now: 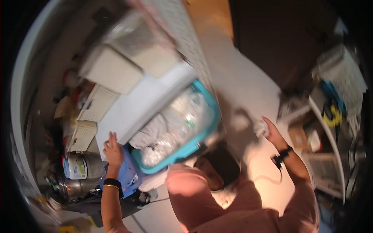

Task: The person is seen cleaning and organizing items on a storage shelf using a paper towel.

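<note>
My left hand (113, 152) rests on the front corner of a white shelf board (145, 88), fingers stretched out and nothing held in them. In my right hand (275, 135), held out to the right above the pale floor, is a crumpled white piece (261, 128), perhaps cloth or tissue; blur hides which. Below the shelf stands a turquoise plastic tub (214, 109), full of clear plastic bags (186, 116) and a bundled greyish-white bag (150, 132). Beside the tub, under my left hand, is a blue plastic bag or container (126, 174).
Cream storage bins (113, 70) and slotted white baskets (99, 102) line the shelf. A white tub with a blue lid (75, 168) stands at left. Near my knees lies a dark object (221, 163). A curved-edge rack (329, 139) with small items stands at right.
</note>
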A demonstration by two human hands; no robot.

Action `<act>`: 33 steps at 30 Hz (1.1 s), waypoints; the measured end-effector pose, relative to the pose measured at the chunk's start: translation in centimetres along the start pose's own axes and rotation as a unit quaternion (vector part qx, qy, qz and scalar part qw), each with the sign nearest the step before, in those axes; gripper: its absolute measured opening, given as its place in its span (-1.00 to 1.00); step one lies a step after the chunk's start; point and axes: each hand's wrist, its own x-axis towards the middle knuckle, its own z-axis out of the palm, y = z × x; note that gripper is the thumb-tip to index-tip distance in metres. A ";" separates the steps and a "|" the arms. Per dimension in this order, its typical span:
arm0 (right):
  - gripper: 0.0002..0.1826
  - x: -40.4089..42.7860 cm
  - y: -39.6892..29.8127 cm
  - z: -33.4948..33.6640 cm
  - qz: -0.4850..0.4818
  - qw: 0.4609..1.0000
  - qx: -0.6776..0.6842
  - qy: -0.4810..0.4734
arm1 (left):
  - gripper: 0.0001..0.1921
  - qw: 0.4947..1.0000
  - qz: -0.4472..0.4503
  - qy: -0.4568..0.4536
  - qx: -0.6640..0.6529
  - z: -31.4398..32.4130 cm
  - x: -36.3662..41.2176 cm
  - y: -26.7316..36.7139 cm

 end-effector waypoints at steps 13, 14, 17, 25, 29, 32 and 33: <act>-0.51 -9.9 -16.0 32.7 -0.194 0.779 -0.560 0.202 | -0.05 0.979 0.002 -0.101 -0.175 -3.6 1.7 -1.3; -0.52 -9.9 -15.9 34.4 -0.224 0.807 -0.527 0.144 | -0.09 0.983 0.005 -0.067 -0.171 -4.4 1.8 -1.5; -0.47 -11.8 -13.7 46.7 -0.144 0.790 -0.588 0.094 | -0.11 0.977 0.000 -0.076 -0.200 -6.6 2.0 -2.9; -0.54 -17.1 -9.6 57.2 0.163 0.869 -0.451 -0.119 | -0.39 0.904 0.097 -0.316 -0.269 -6.0 3.1 -4.4; -0.61 -23.7 -11.2 61.8 0.226 0.922 -0.271 -0.161 | -0.47 0.828 0.052 -0.359 -0.427 -16.2 -0.2 -4.6; -0.63 -28.9 -15.8 64.0 0.150 0.946 -0.014 -0.287 | -0.51 0.756 0.023 -0.382 -0.531 -28.4 -1.5 -5.2; -0.62 -32.0 -18.3 67.2 0.067 0.962 -0.016 -0.264 | -0.51 0.754 0.025 -0.387 -0.530 -31.1 -1.1 -5.8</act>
